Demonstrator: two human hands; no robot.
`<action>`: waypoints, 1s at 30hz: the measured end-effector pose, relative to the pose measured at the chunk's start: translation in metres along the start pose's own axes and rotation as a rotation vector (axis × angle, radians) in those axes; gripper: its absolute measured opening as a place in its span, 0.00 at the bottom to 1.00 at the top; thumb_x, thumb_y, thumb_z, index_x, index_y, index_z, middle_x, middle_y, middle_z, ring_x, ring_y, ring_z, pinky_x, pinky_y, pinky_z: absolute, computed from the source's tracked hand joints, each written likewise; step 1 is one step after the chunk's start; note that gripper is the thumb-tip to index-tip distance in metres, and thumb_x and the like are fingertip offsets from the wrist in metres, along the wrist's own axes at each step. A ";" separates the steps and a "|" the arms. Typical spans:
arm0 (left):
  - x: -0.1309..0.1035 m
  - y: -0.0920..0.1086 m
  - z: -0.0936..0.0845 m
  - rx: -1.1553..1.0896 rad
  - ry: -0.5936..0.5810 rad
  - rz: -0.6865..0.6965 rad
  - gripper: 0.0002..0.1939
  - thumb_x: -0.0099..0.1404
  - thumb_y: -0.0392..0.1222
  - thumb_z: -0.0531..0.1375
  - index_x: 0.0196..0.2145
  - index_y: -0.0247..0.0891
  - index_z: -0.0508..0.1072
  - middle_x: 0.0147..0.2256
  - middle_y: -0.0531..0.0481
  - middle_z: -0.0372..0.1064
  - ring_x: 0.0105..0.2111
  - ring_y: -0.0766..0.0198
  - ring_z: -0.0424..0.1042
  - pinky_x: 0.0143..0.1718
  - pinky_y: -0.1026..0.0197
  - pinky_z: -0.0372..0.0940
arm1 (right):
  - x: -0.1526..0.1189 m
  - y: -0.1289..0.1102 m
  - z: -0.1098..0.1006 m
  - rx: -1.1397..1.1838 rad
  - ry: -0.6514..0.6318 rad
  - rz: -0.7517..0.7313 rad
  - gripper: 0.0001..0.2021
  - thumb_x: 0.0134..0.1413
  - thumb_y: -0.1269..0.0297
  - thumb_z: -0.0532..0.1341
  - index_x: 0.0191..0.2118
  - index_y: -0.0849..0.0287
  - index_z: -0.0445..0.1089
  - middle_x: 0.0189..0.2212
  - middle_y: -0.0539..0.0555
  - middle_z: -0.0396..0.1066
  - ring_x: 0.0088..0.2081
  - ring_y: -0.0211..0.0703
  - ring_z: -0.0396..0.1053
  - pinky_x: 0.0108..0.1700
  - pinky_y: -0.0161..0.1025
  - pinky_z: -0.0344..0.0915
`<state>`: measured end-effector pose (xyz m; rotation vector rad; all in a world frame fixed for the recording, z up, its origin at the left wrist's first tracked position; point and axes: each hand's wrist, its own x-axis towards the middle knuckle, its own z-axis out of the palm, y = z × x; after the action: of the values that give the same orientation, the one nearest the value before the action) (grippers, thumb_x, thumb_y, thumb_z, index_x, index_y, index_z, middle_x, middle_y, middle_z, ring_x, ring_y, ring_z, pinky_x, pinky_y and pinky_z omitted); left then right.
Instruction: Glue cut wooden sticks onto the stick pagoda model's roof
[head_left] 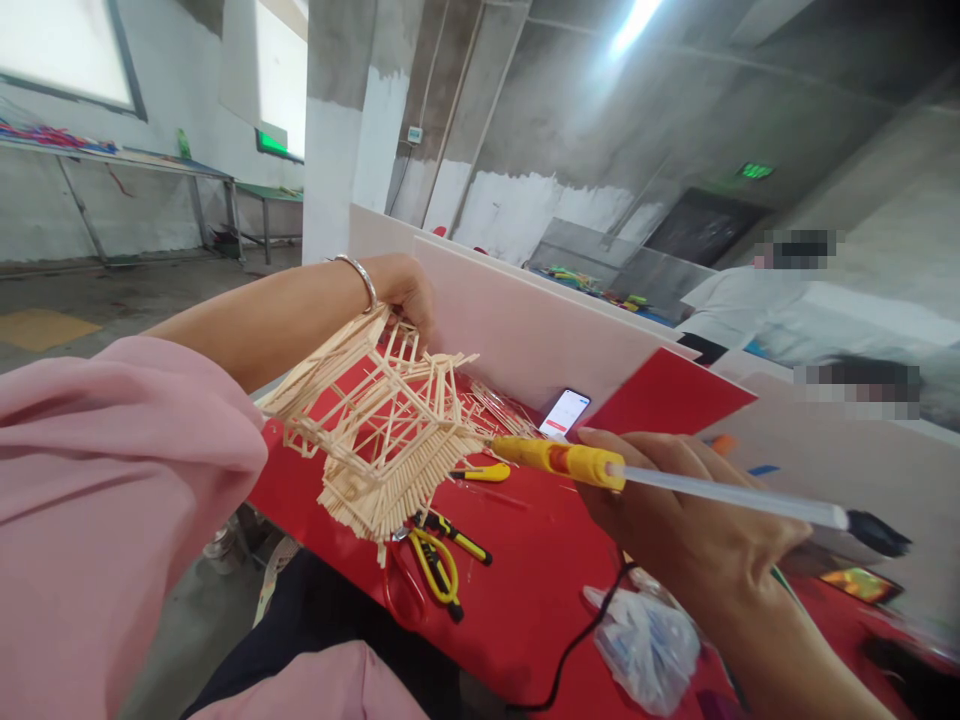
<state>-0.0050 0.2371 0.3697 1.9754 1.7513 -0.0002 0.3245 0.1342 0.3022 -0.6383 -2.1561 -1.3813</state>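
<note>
My left hand (411, 290), with a silver bangle at the wrist, is closed at the far side of a model building (390, 420) made of thin wooden sticks; its fingertips are hidden. The model is held tilted above the red tabletop, showing an open lattice frame and a slatted roof-like part. In my right hand (675, 500) is a yellow hot glue gun (559, 458). A long white glue stick (735, 492) runs out of its back end, and its nozzle meets or nearly meets the model's right edge.
On the red table (517, 580) lie yellow-handled pliers (433, 565), a black-and-yellow cutter (461, 538), a yellow knife (487, 473), loose sticks (499, 405), a lit phone (565, 412) and a plastic bag (649, 650). A black cable (570, 655) crosses the front. White panels (517, 310) stand behind; people sit beyond.
</note>
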 end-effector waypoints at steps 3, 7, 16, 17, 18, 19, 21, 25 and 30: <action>0.000 -0.003 -0.002 0.039 -0.175 -0.103 0.24 0.41 0.54 0.76 0.19 0.33 0.70 0.16 0.51 0.61 0.23 0.66 0.57 0.25 0.60 0.54 | 0.001 0.001 -0.001 -0.007 0.034 0.001 0.05 0.57 0.62 0.64 0.40 0.48 0.76 0.25 0.48 0.71 0.25 0.34 0.63 0.27 0.36 0.52; 0.003 -0.007 -0.004 0.035 -0.229 -0.130 0.26 0.44 0.56 0.74 0.18 0.35 0.67 0.17 0.51 0.59 0.23 0.67 0.53 0.27 0.60 0.53 | 0.002 0.001 0.000 -0.002 0.064 -0.012 0.05 0.57 0.63 0.65 0.39 0.50 0.76 0.25 0.48 0.71 0.25 0.34 0.63 0.26 0.36 0.50; 0.004 -0.009 -0.005 0.036 -0.233 -0.122 0.24 0.43 0.55 0.74 0.17 0.36 0.66 0.17 0.52 0.59 0.22 0.67 0.54 0.27 0.60 0.54 | 0.000 0.001 0.004 0.040 0.049 -0.027 0.05 0.57 0.65 0.64 0.39 0.51 0.76 0.26 0.49 0.71 0.26 0.34 0.63 0.27 0.35 0.52; 0.005 -0.009 -0.005 0.042 -0.240 -0.120 0.24 0.42 0.55 0.74 0.17 0.36 0.66 0.17 0.53 0.59 0.22 0.67 0.55 0.27 0.60 0.54 | 0.000 0.001 0.004 0.043 0.051 -0.027 0.05 0.57 0.65 0.64 0.39 0.51 0.76 0.26 0.49 0.72 0.26 0.34 0.63 0.26 0.35 0.52; 0.005 -0.009 -0.005 0.049 -0.247 -0.114 0.25 0.41 0.56 0.74 0.16 0.36 0.66 0.17 0.53 0.59 0.22 0.67 0.55 0.27 0.60 0.55 | 0.000 0.001 0.004 0.045 0.048 -0.021 0.05 0.57 0.65 0.64 0.38 0.50 0.76 0.26 0.49 0.72 0.25 0.34 0.63 0.26 0.35 0.51; 0.006 -0.010 -0.005 0.056 -0.255 -0.103 0.25 0.40 0.56 0.74 0.16 0.37 0.66 0.17 0.53 0.59 0.22 0.67 0.56 0.26 0.60 0.55 | 0.000 0.001 0.004 0.047 0.040 -0.011 0.05 0.57 0.66 0.64 0.38 0.50 0.76 0.26 0.49 0.72 0.25 0.35 0.64 0.26 0.35 0.51; 0.008 -0.010 -0.005 0.066 -0.264 -0.082 0.25 0.39 0.56 0.74 0.15 0.37 0.66 0.17 0.52 0.59 0.21 0.66 0.56 0.26 0.60 0.55 | 0.002 0.000 0.003 0.049 0.026 0.008 0.04 0.57 0.65 0.64 0.37 0.50 0.76 0.26 0.49 0.72 0.25 0.35 0.65 0.26 0.35 0.50; 0.009 -0.010 -0.004 0.073 -0.257 -0.091 0.24 0.38 0.55 0.74 0.15 0.37 0.67 0.18 0.51 0.60 0.21 0.66 0.57 0.25 0.61 0.54 | 0.012 -0.004 -0.001 0.032 0.031 0.018 0.02 0.57 0.63 0.64 0.35 0.52 0.76 0.24 0.50 0.71 0.26 0.37 0.65 0.24 0.35 0.47; 0.004 -0.006 -0.004 0.060 -0.243 -0.083 0.23 0.41 0.54 0.73 0.15 0.36 0.68 0.18 0.51 0.60 0.22 0.66 0.58 0.26 0.61 0.56 | 0.020 -0.010 -0.005 0.006 0.069 0.110 0.08 0.57 0.57 0.64 0.39 0.53 0.76 0.27 0.54 0.74 0.26 0.39 0.66 0.23 0.36 0.45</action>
<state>-0.0116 0.2429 0.3698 1.8546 1.6889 -0.3109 0.3039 0.1283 0.3101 -0.6856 -2.0395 -1.3191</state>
